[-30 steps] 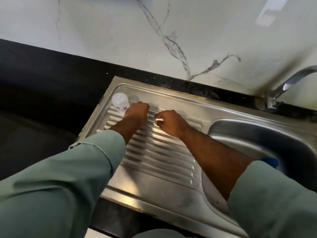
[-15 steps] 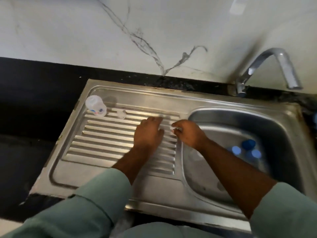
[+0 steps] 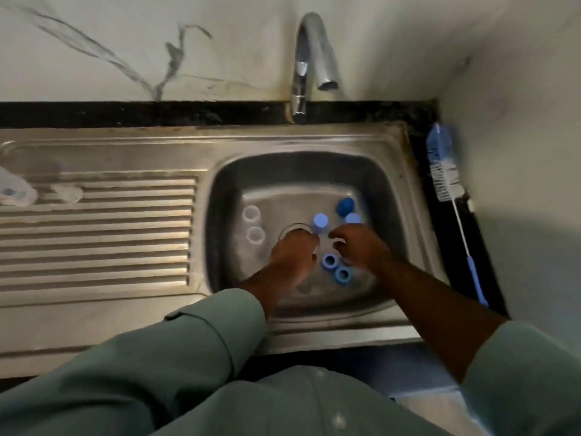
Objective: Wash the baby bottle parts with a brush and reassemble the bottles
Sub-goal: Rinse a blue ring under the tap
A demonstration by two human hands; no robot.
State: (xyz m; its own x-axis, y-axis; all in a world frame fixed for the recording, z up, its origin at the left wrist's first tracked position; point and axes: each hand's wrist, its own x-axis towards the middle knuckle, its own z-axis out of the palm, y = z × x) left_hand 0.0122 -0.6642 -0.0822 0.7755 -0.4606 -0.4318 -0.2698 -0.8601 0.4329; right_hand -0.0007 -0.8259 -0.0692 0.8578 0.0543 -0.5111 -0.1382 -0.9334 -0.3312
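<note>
Clear plastic bottle (image 3: 14,188) lying on ribbed steel drainboard (image 3: 94,247), far left. Two clear rings (image 3: 253,225) on floor of steel sink basin (image 3: 390,196). Left hand (image 3: 294,256) over drain, finger state cannot tell. Blue screw collars (image 3: 335,268) between hands. Right hand (image 3: 358,247) curled, contents unclear. Blue-handled bottle brush (image 3: 448,184) on black counter, right.

Single head-worn view, steeply down and close over the sink (image 3: 405,171).
</note>
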